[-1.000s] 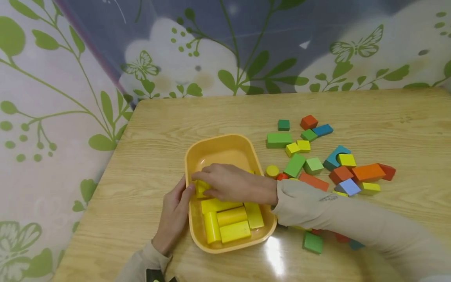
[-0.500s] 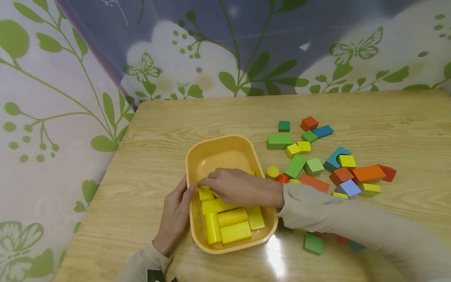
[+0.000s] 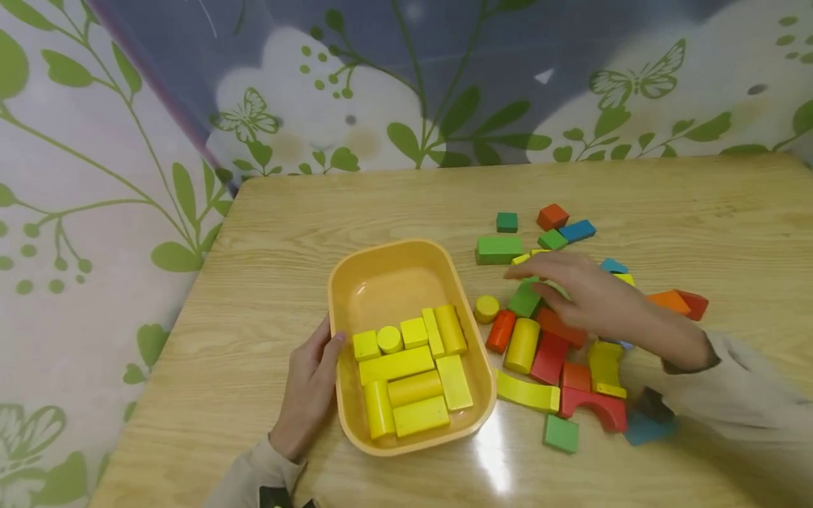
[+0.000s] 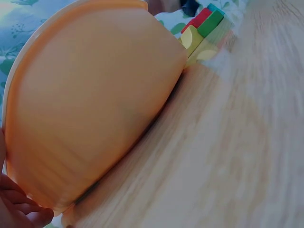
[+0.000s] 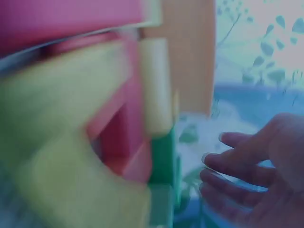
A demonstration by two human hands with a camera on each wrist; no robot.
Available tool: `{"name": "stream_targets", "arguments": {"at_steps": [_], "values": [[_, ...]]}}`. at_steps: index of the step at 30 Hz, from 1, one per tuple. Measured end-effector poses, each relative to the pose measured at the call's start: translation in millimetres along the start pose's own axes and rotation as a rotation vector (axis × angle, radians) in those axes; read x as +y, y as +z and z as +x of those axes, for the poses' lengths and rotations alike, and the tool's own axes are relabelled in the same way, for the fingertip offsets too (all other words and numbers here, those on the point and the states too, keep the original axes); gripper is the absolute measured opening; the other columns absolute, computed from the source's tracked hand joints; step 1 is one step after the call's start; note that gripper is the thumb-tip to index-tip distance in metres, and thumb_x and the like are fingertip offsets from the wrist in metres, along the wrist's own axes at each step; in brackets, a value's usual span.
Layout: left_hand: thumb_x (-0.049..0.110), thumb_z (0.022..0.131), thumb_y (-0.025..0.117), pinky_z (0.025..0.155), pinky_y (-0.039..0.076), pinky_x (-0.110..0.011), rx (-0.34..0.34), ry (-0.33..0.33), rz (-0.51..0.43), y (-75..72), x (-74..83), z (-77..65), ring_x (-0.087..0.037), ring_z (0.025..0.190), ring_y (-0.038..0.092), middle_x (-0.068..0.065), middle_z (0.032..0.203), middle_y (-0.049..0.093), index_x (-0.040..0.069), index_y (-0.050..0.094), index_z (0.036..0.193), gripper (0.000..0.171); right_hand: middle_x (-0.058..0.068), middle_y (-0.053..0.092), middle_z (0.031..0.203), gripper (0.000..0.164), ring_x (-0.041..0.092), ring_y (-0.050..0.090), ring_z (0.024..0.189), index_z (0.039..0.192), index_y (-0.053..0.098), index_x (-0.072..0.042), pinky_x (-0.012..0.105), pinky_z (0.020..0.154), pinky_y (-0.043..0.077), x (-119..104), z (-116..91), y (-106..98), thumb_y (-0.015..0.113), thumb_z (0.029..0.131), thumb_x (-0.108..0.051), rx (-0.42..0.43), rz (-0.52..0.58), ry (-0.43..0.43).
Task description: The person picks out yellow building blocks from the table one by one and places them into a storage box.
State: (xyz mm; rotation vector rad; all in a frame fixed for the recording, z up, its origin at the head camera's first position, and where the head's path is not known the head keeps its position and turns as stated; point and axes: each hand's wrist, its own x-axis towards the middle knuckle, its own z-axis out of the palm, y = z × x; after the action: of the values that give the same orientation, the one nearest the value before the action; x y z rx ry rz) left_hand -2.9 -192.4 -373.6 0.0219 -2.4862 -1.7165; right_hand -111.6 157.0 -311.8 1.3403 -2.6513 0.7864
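Observation:
In the head view my left hand (image 3: 306,395) holds the left rim of an orange-yellow plastic tub (image 3: 400,282), its thumb at the edge. In the left wrist view its fingers (image 4: 28,209) bend against the outside wall of the tub. Inside, yellow blocks lie fitted together in the near half, among them a long flat block (image 3: 396,364), an upright cylinder (image 3: 389,339) and a lying cylinder (image 3: 379,409). My right hand (image 3: 591,300), fingers parted and holding nothing, is over the loose blocks, close above a green block (image 3: 524,298); it hides some of them.
Right of the tub lie mixed wooden blocks: a yellow cylinder (image 3: 523,346), a yellow curved block (image 3: 527,392), a red arch (image 3: 593,408), a yellow disc (image 3: 486,309) and a green block (image 3: 499,250). A patterned wall (image 3: 356,106) borders the wooden table (image 3: 279,233) behind.
My right hand has left the tub and moved right over the loose blocks. The row of small yellow blocks it covered now shows. My left hand stays at the rim.

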Motion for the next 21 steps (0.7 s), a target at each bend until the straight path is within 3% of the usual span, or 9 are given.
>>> {"name": "stream_targets", "arguments": {"at_steps": [4,7,14,17,21], "values": [[0.021,0.104,0.042,0.101,0.042,-0.027,0.004,-0.007,0.01,1.4,0.6,0.1,-0.016,0.127,0.049,-0.006,0.143,0.048,0.011,0.041,0.147,0.044,0.001,0.066,0.108,0.049,0.02,0.061,0.095,0.11,0.068,-0.01,0.039,0.073,0.057,13.2,-36.9,-5.0,0.075,0.069,0.015,0.033,-0.104,-0.081],[0.02,0.104,0.042,0.101,0.041,-0.024,0.017,-0.011,0.014,1.7,1.1,0.0,-0.016,0.127,0.048,-0.007,0.143,0.048,0.011,0.042,0.147,0.044,0.004,0.066,0.111,0.052,0.025,0.06,0.101,0.111,0.069,-0.01,0.043,0.078,0.057,7.3,-48.0,-2.3,0.08,0.065,0.011,-0.026,-0.196,-0.166],[0.02,0.104,0.042,0.1,0.041,-0.02,0.004,0.007,-0.031,3.3,-0.2,1.3,-0.016,0.127,0.048,-0.006,0.144,0.047,0.011,0.041,0.147,0.044,0.008,0.061,0.121,0.062,0.03,0.052,0.112,0.126,0.061,-0.011,0.047,0.092,0.049,-20.3,-35.2,8.6,0.082,0.069,0.004,-0.336,-0.527,-0.304],[0.021,0.104,0.042,0.1,0.04,-0.02,0.004,0.005,-0.021,2.6,0.4,0.3,-0.016,0.129,0.047,-0.006,0.145,0.046,0.011,0.04,0.147,0.044,0.008,0.061,0.117,0.058,0.028,0.052,0.106,0.123,0.06,-0.007,0.041,0.09,0.048,-24.3,-24.2,11.4,0.084,0.071,-0.002,-0.386,-0.614,-0.348],[0.021,0.104,0.041,0.101,0.04,-0.02,0.004,0.001,-0.02,2.0,0.7,-0.2,-0.016,0.129,0.046,-0.005,0.145,0.045,0.01,0.04,0.147,0.044,0.009,0.062,0.109,0.041,0.026,0.052,0.096,0.113,0.062,-0.003,0.039,0.085,0.05,-27.8,-10.3,11.6,0.081,0.076,-0.006,-0.455,-0.626,-0.302]]}}
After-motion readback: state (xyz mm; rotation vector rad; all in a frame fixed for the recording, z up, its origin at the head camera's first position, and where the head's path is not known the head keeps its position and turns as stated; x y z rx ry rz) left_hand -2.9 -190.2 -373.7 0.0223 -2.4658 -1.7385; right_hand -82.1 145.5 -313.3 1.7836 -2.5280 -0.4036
